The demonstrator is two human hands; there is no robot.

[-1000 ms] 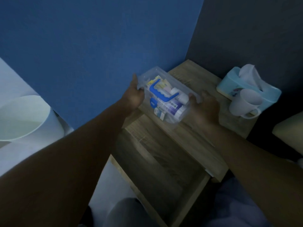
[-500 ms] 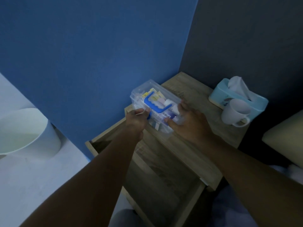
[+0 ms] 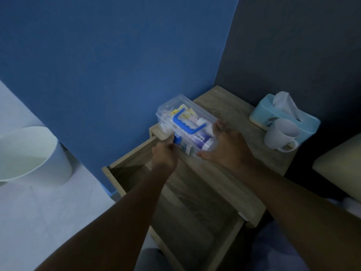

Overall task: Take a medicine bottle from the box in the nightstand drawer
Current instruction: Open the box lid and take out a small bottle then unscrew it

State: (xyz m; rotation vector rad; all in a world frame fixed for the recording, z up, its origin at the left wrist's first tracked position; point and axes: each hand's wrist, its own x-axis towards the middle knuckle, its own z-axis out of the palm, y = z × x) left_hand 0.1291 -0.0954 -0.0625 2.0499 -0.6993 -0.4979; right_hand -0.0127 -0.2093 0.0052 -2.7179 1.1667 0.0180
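Clear plastic box (image 3: pixel 185 124) already sits on the nightstand (image 3: pixel 234 173) above the open drawer (image 3: pixel 187 212), lid shut; left hand (image 3: pixel 164 153) pinches its blue latch (image 3: pixel 176 140), right hand (image 3: pixel 224 145) spread steadying, bottle (image 3: pixel 199 140) not yet out.

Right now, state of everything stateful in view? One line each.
Clear box: lid shut, on the nightstand top, blue handle lying flat.
Blue latch: pinched by the left hand.
Right hand: spread against the box's right end.
Drawer: pulled open.
White mug: tipped, leaning on the tissue box.
Tissue box: tissue sticking out.
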